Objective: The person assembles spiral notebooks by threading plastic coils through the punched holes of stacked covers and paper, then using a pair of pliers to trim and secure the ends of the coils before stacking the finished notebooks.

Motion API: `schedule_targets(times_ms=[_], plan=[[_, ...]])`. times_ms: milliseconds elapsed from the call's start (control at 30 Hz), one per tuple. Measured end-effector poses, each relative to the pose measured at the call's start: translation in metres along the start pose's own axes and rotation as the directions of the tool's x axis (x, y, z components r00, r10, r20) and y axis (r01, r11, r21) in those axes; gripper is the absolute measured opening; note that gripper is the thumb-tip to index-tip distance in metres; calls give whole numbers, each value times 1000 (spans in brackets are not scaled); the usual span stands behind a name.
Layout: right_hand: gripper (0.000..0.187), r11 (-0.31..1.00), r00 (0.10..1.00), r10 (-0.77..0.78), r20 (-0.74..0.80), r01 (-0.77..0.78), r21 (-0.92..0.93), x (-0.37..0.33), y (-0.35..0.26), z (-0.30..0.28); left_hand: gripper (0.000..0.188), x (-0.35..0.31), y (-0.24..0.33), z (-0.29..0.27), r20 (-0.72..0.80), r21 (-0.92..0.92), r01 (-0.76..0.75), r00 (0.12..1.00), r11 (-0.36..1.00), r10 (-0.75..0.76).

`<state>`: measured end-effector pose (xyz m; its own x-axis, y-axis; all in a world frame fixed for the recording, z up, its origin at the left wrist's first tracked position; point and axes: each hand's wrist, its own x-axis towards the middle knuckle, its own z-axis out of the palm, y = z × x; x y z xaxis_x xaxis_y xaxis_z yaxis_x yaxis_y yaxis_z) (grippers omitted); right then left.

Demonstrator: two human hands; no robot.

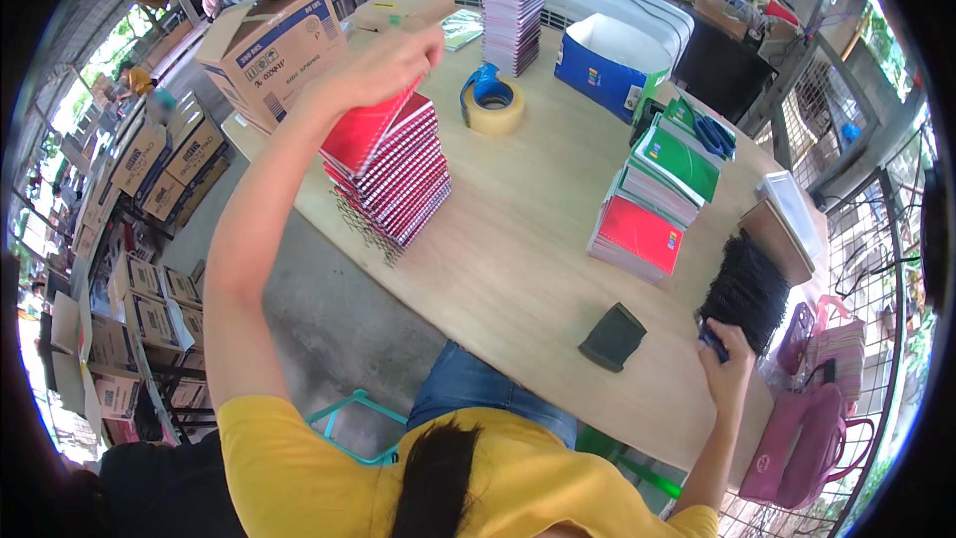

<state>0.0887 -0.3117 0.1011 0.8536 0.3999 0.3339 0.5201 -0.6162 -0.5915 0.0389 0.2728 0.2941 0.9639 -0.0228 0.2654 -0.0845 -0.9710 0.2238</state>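
Observation:
My left hand [403, 65] reaches over a tall stack of red spiral notebooks [398, 184] at the left of the table. Its fingers are closed at the upper edge of a red notebook [366, 134] on top, which tilts up toward them. My right hand [730, 359], at the right edge, closes on a small dark blue object whose kind I cannot make out. Just beyond that hand lies a dense bundle of black bristle-like strands [747, 289]. A dark green block [612, 337] rests on the table to its left.
Red and green notebooks [637, 234] stand in piles at the right, with blue-handled scissors [714, 135] behind. Farther back are a tape roll [495, 115], a purple-edged notebook stack [514, 15], a blue box [612, 65] and a carton [279, 60]. A pink bag [797, 443] hangs at the right.

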Motion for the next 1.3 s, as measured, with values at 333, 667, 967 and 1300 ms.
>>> schedule_targets(times_ms=[333,667,967,1300], plan=[[48,966,998,-67,9,67,-248,-52,28,39,13,-3,-39,48,128,139,-136,985,981,119],[57,957,967,-238,89,249,-147,-22,-33,101,32,0,155,158,-231,-593,-145,973,792,6],[71,944,987,-114,114,144,-296,-31,-8,50,39,36,134,300,343,-768,441,896,465,-283],[55,974,967,-215,-137,223,40,14,-114,21,37,-32,245,166,-56,-283,-440,895,852,443]])
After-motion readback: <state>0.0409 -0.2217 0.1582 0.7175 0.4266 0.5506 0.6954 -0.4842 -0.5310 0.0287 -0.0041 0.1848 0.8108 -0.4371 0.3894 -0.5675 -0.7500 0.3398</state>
